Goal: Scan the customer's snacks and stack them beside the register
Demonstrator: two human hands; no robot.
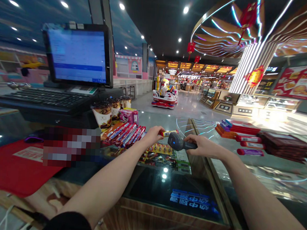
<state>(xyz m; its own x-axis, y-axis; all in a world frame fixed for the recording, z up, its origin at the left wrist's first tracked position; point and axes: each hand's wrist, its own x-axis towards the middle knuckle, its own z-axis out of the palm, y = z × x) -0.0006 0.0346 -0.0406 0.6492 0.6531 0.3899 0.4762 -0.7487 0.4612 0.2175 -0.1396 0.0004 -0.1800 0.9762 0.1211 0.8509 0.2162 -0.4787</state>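
Note:
Over the glass counter, my left hand (153, 136) pinches one end of a small yellow-wrapped snack bar (170, 133). Wrapped around the handle of a dark barcode scanner (176, 141) is my right hand (202, 146). The scanner's head points left and sits very close to the bar; whether they touch I cannot tell. Left of my left hand lie several red Mentos packs (125, 132) in a row. Behind them stand lidded brown-and-white cups (102, 115) and a pink box (129, 116).
A touchscreen register (78, 54) with a keyboard (46, 99) stands at left, above a red mat (19, 169). Stacked dark brown packets (285, 144) and candy tubes (249, 145) lie at right on the glass. A white-and-red kiddie ride (164, 96) stands on the floor beyond.

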